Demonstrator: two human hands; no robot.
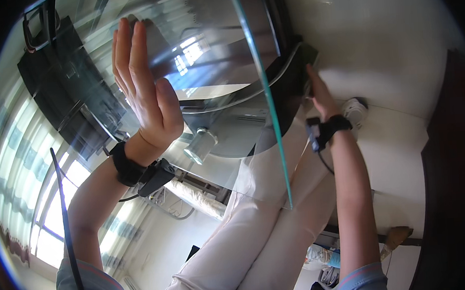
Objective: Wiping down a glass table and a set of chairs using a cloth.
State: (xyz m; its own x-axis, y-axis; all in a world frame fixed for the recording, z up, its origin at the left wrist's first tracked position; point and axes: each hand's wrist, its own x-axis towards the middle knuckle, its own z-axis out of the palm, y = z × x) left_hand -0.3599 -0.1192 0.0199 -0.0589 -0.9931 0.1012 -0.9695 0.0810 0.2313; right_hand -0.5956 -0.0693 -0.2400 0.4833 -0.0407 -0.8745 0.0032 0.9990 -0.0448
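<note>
My left hand reaches over a clear glass tabletop, fingers extended and nothing held. Whether its palm presses on the glass is hard to tell. The greenish edge of the glass runs down past my knees. Under the glass lies a dark, curved table frame, with a short metal cylinder support near its corner. My right hand is low at the frame's right side, beyond the glass edge. Its fingers are partly hidden, so its grip does not show. Both wrists wear black straps with small devices.
My legs in light trousers extend beneath the glass corner. A shoe shows on the pale tiled floor. Dark furniture stands at right, near a brush. Curtains and a bright window are at left; reflections cross the glass.
</note>
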